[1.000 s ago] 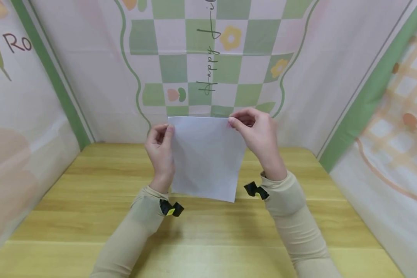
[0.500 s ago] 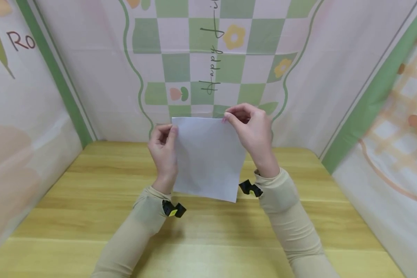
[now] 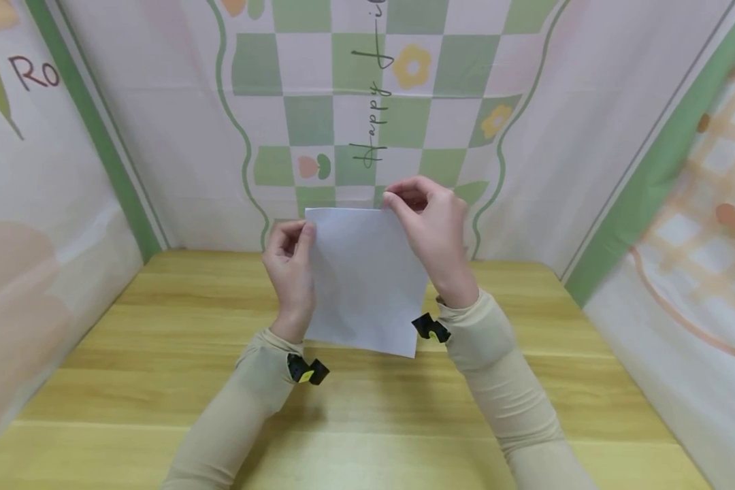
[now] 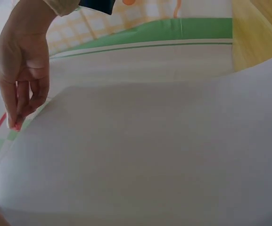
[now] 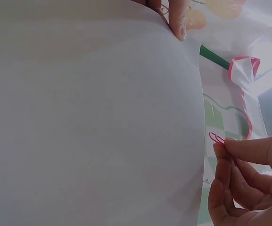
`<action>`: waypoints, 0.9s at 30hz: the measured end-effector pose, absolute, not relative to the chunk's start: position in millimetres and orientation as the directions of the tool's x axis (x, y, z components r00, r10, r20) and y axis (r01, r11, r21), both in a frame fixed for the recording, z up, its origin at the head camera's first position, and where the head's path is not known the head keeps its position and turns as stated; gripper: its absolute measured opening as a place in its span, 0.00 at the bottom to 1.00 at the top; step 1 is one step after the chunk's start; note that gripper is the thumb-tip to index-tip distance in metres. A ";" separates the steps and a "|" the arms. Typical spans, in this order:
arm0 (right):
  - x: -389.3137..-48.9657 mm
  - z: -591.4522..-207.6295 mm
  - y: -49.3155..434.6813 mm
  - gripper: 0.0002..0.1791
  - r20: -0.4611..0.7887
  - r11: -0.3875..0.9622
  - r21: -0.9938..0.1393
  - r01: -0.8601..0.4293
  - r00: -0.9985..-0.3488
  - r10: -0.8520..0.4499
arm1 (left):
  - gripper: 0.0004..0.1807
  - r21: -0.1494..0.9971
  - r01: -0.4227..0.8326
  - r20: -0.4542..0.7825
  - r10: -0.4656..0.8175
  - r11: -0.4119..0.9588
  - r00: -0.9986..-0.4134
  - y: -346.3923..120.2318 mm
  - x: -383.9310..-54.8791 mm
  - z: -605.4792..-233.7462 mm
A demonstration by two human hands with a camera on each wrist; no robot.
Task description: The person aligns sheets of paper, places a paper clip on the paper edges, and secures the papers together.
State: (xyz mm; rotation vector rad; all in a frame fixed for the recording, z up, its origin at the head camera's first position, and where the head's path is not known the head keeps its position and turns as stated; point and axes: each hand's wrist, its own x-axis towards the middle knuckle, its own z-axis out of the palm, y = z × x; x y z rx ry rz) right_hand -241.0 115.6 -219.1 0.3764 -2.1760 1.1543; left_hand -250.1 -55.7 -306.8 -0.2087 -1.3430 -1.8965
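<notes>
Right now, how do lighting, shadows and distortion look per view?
Head: bright, soft shadows on the table; left wrist: dim, paper grey, its curved edge could be bend or lens, can't tell; right wrist: also dim, brighter upper right, pink clip readable.

Smooth paper [image 3: 364, 282], wooden table [image 3: 367, 456]; cloth sleeves [image 3: 235, 418]
</notes>
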 end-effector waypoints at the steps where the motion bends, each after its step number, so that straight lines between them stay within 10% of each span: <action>1: -241.6 -218.8 114.1 0.09 0.663 0.573 -0.628 -0.527 -0.748 0.040 | 0.13 0.726 0.676 0.540 -0.500 -0.130 -0.677 -55.6 -250.1 -306.9; 27: -253.1 -220.2 81.0 0.08 0.703 0.512 -0.593 -0.622 -0.709 -0.047 | 0.09 0.745 0.651 0.522 -0.481 -0.146 -0.704 -49.1 -228.4 -289.2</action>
